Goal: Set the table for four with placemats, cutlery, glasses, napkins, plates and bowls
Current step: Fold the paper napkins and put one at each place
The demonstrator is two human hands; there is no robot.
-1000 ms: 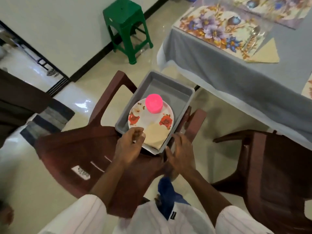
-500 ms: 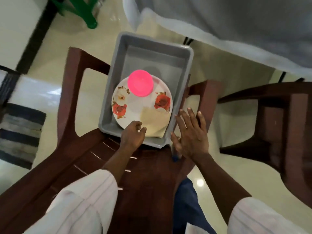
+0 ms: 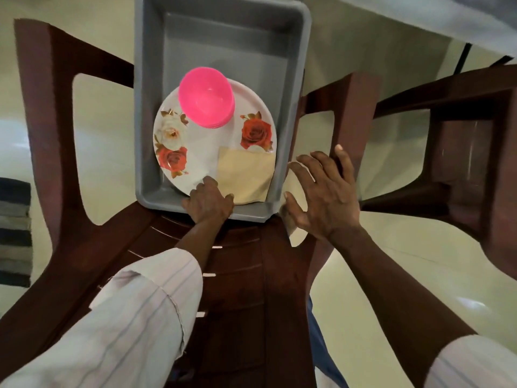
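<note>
A grey plastic tray (image 3: 151, 107) rests on the seat of a brown chair. In it lies a white plate with red roses (image 3: 201, 147). A stack of pink bowls (image 3: 206, 99) stands on the plate's far side, and a folded beige napkin (image 3: 244, 175) lies on its near right. My left hand (image 3: 208, 204) reaches over the tray's near rim; its thumb lies on the plate's near edge beside the napkin and its fingers curl under. My right hand (image 3: 321, 197) hovers with fingers spread just right of the tray's near right corner, holding nothing.
The brown chair (image 3: 246, 275) carrying the tray has armrests on both sides. A second brown chair (image 3: 461, 152) stands to the right. The grey tablecloth's hem (image 3: 419, 15) hangs at the top right. A striped mat (image 3: 14, 231) lies on the glossy floor at left.
My head has moved closer and tilted down, so the table has dropped out of view. My left hand has settled onto the plate's near edge; my right hand has spread wider beside the tray.
</note>
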